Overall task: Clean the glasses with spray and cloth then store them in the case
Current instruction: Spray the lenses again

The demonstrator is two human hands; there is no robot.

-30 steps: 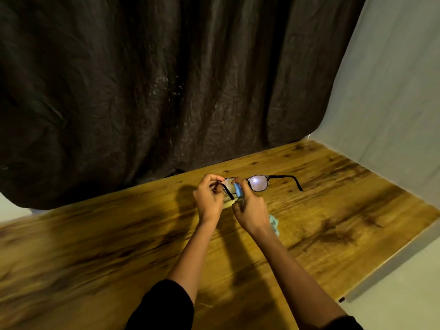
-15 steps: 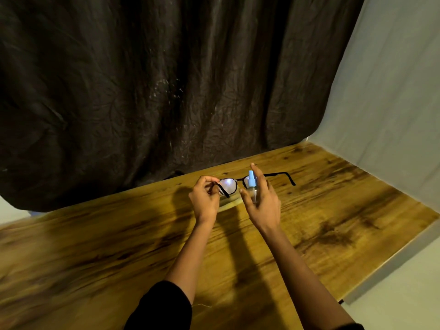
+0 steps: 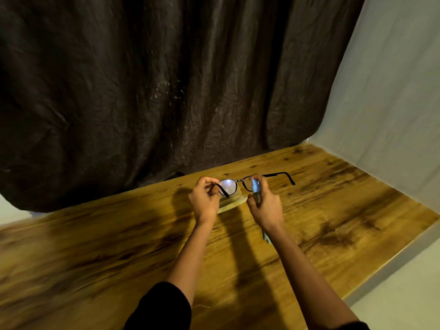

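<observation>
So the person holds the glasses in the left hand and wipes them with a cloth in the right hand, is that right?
Not quite. The right hand grips a small blue spray bottle, not a cloth, and holds it up close to one lens. The head view shows this. The rest is right: the left hand does hold the glasses, pinching them at one side.

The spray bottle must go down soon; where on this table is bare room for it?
Bare wooden table stretches right of the right hand to the edge, and left of the left hand too. The middle is crowded: black-framed glasses, small blue spray bottle, a flat tan object beneath them, a bluish cloth by the right forearm.
</observation>
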